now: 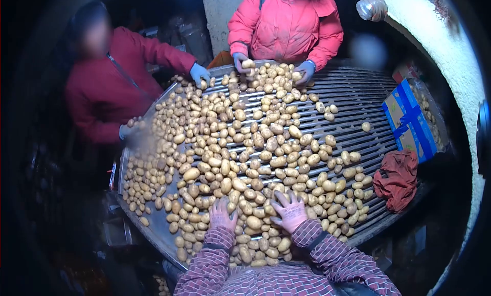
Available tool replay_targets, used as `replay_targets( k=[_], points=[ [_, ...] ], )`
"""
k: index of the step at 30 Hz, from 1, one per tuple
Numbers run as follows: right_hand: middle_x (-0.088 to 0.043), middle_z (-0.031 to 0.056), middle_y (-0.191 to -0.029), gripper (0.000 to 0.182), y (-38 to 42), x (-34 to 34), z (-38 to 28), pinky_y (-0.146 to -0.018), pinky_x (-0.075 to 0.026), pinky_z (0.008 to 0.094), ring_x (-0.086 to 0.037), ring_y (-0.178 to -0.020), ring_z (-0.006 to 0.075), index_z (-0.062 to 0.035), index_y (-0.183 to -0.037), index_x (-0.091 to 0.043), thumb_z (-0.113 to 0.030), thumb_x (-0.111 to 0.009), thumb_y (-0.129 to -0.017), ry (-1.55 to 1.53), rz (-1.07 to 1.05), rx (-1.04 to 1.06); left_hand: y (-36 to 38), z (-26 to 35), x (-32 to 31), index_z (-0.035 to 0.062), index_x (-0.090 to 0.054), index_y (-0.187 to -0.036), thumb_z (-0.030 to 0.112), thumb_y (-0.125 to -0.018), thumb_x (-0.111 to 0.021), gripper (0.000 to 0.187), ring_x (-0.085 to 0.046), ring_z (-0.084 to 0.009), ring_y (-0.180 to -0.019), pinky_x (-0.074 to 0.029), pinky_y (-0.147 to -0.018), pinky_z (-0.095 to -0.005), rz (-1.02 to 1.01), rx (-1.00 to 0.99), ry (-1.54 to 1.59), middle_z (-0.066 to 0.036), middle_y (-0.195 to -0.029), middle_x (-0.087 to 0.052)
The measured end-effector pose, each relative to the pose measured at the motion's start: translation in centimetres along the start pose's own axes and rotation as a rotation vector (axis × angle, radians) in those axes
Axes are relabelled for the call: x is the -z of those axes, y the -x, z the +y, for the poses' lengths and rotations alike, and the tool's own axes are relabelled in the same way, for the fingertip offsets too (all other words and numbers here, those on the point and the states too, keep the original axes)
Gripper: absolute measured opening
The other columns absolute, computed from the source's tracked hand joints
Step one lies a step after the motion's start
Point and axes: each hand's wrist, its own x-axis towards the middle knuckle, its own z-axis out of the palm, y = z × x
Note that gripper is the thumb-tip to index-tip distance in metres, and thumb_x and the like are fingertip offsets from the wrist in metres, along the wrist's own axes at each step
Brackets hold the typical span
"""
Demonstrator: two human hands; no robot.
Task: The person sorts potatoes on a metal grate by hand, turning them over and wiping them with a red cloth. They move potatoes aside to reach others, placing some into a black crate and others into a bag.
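Both my hands wear pale pink gloves and rest among the potatoes [253, 222] at the near side of a slatted metal sorting table [353, 99]. My left hand [223, 215] lies on the pile, fingers stretched forward and touching potatoes. To its right, my right hand [291, 214] is spread with its fingers apart, also against potatoes. Several potatoes lie in the gap between the two hands. Neither hand has visibly closed around one. The potatoes are yellowish brown, some dirt-marked, and vary in size.
Across the table, a person in a pink jacket [286, 27] handles potatoes with blue gloves. Another person in a dark red jacket [120, 81] reaches in from the left. At the right edge are a blue-taped cardboard box [409, 121] and a crumpled red bag [396, 179].
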Motion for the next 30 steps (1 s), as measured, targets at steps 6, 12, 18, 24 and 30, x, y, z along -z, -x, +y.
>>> replay_targets(
  k=[6,12,18,24,30],
  points=[
    [-0.053,0.0032,-0.129,0.047,1.0,1.1,0.8,-0.096,-0.036,0.0598,-0.049,-0.119,0.0308,-0.0189,-0.123,-0.059,-0.042,-0.061,-0.082,0.03,-0.021,0.007,3.9,1.7,3.1,0.0082,-0.051,-0.126,0.027,-0.074,-0.072,0.058,-0.042,-0.0384,-0.126,-0.033,-0.105,-0.0517,-0.048,0.02,0.078,-0.017,-0.128,-0.052],
    [-0.063,0.0105,-0.1,0.041,-9.4,3.4,4.0,-0.078,-0.05,0.0436,-0.062,-0.087,0.0297,-0.0148,-0.119,-0.059,-0.035,-0.061,-0.084,-0.052,0.325,-0.088,9.1,0.4,5.2,0.0083,-0.056,-0.12,0.021,-0.071,-0.075,0.054,-0.044,-0.04,-0.125,-0.034,-0.105,-0.0516,0.019,-0.051,0.174,-0.02,-0.126,-0.054],
    [-0.046,0.0184,-0.137,0.064,-24.5,2.9,2.3,-0.104,-0.039,0.0479,-0.044,-0.127,0.036,-0.014,-0.135,-0.048,-0.048,-0.06,-0.083,-0.254,0.204,-0.224,13.0,-1.8,7.1,0.0043,-0.055,-0.122,-0.001,-0.075,-0.07,0.05,-0.056,-0.0239,-0.114,-0.045,-0.095,-0.0339,0.185,0.402,0.615,-0.014,-0.121,-0.058],
    [-0.042,0.0145,-0.142,0.06,-21.9,-2.9,-9.9,-0.105,-0.03,0.0623,-0.037,-0.135,0.0333,-0.0273,-0.138,-0.048,-0.051,-0.061,-0.084,-0.047,-0.012,0.009,13.7,-3.5,9.4,0.0109,-0.032,-0.144,0.002,-0.09,-0.054,0.059,-0.05,-0.0348,-0.123,-0.046,-0.1,-0.0425,0.347,0.851,1.504,-0.022,-0.132,-0.047],
    [-0.052,0.0099,-0.127,0.047,-13.2,-5.1,-8.0,-0.095,-0.041,0.0543,-0.044,-0.124,0.0329,-0.0251,-0.126,-0.057,-0.037,-0.063,-0.081,-0.18,0.045,0.286,15.1,-6.3,9.1,0.017,-0.036,-0.139,0.036,-0.101,-0.039,0.042,-0.04,-0.0346,-0.131,-0.039,-0.106,-0.0482,0.315,0.506,1.729,-0.014,-0.142,-0.037]
  ],
)
